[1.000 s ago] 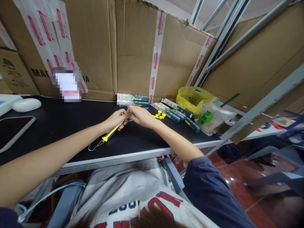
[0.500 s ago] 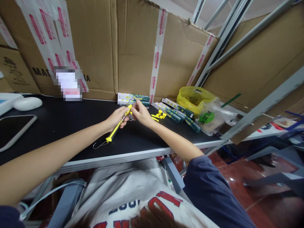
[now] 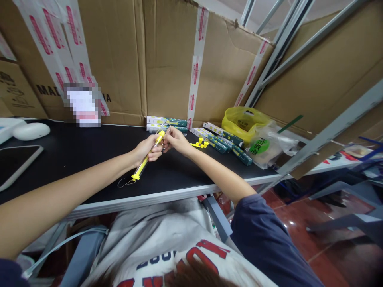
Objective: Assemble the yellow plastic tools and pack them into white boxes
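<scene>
Above black table [image 3: 74, 155], left hand [image 3: 146, 149] grips yellow tube [image 3: 148, 157] slanting away-right; right hand [image 3: 176, 140] seemingly pinches its far wire loop [image 3: 166, 128].

"MAD" on cardboard box [image 3: 119, 59]

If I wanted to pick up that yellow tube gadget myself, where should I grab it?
Probably around the middle of the yellow tube tool, from the side, as the left hand does. The barrel is long and slim; the wire hook and top ring, pinched by the right hand, look flimsy.

Head-worn camera looks forward and down, close over the black table [image 3: 89, 147].
</scene>
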The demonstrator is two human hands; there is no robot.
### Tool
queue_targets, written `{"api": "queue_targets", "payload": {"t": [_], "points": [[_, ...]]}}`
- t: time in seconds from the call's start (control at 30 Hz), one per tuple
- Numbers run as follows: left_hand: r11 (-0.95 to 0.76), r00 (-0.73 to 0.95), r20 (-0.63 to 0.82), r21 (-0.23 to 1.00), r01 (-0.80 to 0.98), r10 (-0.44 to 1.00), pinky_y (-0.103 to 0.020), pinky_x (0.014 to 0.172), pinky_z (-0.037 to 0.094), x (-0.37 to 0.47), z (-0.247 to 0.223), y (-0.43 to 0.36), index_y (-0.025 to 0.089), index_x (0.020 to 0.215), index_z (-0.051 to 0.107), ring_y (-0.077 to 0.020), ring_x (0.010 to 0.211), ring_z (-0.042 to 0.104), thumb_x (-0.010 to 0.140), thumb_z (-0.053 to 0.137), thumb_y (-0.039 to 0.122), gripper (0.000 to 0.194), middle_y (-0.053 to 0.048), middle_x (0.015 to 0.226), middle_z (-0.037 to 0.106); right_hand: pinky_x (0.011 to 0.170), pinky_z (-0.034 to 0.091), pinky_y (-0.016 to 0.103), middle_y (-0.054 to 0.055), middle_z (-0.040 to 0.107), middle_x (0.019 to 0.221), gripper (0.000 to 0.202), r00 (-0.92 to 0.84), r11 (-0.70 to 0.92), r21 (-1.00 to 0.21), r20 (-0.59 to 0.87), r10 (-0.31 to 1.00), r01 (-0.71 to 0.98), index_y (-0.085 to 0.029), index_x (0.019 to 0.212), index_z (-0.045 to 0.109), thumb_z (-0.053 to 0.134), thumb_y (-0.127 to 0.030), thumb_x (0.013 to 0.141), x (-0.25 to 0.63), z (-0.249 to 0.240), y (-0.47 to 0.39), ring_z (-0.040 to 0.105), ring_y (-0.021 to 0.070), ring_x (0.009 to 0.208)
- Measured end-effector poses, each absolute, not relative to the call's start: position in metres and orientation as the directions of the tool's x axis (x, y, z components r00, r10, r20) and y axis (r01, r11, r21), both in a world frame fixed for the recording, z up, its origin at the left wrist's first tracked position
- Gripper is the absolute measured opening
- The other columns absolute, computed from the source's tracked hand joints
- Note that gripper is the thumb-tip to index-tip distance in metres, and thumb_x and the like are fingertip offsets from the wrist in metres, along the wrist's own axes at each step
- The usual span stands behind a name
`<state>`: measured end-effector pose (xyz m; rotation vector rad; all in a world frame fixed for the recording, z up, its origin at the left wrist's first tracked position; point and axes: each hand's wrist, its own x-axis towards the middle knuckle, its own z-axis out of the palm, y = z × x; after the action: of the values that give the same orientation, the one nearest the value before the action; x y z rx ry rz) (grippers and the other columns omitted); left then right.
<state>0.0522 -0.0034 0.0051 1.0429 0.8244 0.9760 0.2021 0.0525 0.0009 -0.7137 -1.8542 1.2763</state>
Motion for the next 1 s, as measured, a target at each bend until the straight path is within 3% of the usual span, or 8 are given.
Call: {"api": "queue_targets", "payload": {"t": [0.27,0.5,0.7,1.0], "points": [[0.203,0.455,-0.054,0.937,-0.285,0.889,-0.014,0.025,0.024,0.047,0.007,-0.006,0.019,0.068,0.049,-0.0046,0.026,0.017,0.096,0.036,0.038,0.036,0.009,0.041,0.028,0.055,0.059,0.027,-0.007,0.052,0.065,0.027,-0.580,0.325,-0.945,0.291,0.761,-0.047,-0.023,0.082,0.036,0.062,-0.028,0.088,0.204,0.006,0.049,0.052,0.0087,0.054],[0.232,0.510,-0.061,0.932,-0.278,0.858,-0.014,0.024,0.022,0.043,0.009,-0.004,0.019,0.071,0.051,-0.0045,0.026,0.014,0.094,0.039,0.042,0.035,0.010,0.042,0.027,0.065,0.062,0.032,-0.005,0.056,0.070,0.032,-0.630,0.323,-0.944,0.290,0.720,-0.065,-0.023,0.085,0.037,0.066,-0.036,0.088,0.209,0.011,0.046,0.057,0.0101,0.060],[0.293,0.547,-0.093,0.910,-0.292,0.832,-0.014,0.023,0.021,0.040,0.011,-0.004,0.017,0.073,0.057,-0.0044,0.026,0.011,0.097,0.031,0.040,0.042,0.009,0.042,0.026,0.068,0.063,0.033,-0.005,0.058,0.070,0.033,-0.669,0.333,-0.939,0.304,0.678,-0.090,-0.023,0.084,0.037,0.068,-0.036,0.087,0.212,0.013,0.045,0.058,0.0096,0.060],[0.376,0.614,-0.131,0.881,-0.288,0.778,-0.016,0.023,0.027,0.034,0.007,0.003,0.017,0.074,0.059,-0.0049,0.025,0.009,0.097,0.032,0.042,0.044,0.008,0.040,0.027,0.069,0.062,0.035,-0.004,0.062,0.072,0.040,-0.728,0.367,-0.924,0.323,0.605,-0.104,-0.023,0.086,0.038,0.071,-0.046,0.083,0.218,0.016,0.045,0.062,0.0112,0.063]]}}
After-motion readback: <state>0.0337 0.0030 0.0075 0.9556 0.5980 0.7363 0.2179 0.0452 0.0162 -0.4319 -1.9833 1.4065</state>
